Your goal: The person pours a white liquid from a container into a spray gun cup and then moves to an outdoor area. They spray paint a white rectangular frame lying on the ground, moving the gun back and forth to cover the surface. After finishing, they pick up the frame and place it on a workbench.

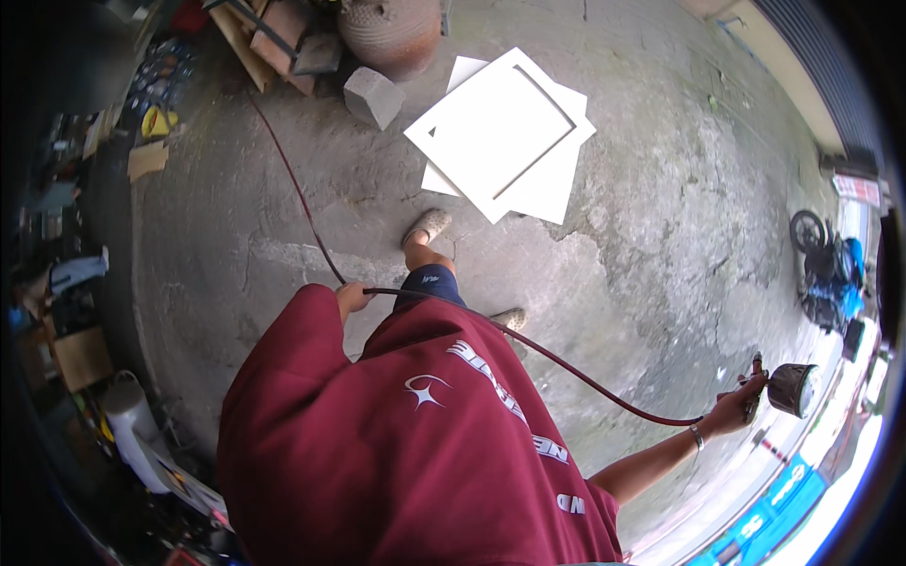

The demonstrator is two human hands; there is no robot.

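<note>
Out to the right, my right hand [736, 406] grips a spray gun [753, 389] with a round metal cup [793, 390] on it. A dark red air hose [590, 379] runs from the gun back across my front. My left hand [351, 300] is closed round that hose at my left side, and from there it trails over the floor toward the far left. White square panels [495, 137] lie overlapped on the concrete ahead of my feet, apart from both hands. The top panel has a narrow dark slot near its edge.
A grey concrete block [374, 98] and a large clay pot [391, 36] stand at the far left of the panels. Clutter with a cardboard box [83, 358] and a white cylinder [132, 415] lines the left side. A motorcycle [830, 274] is parked at the right.
</note>
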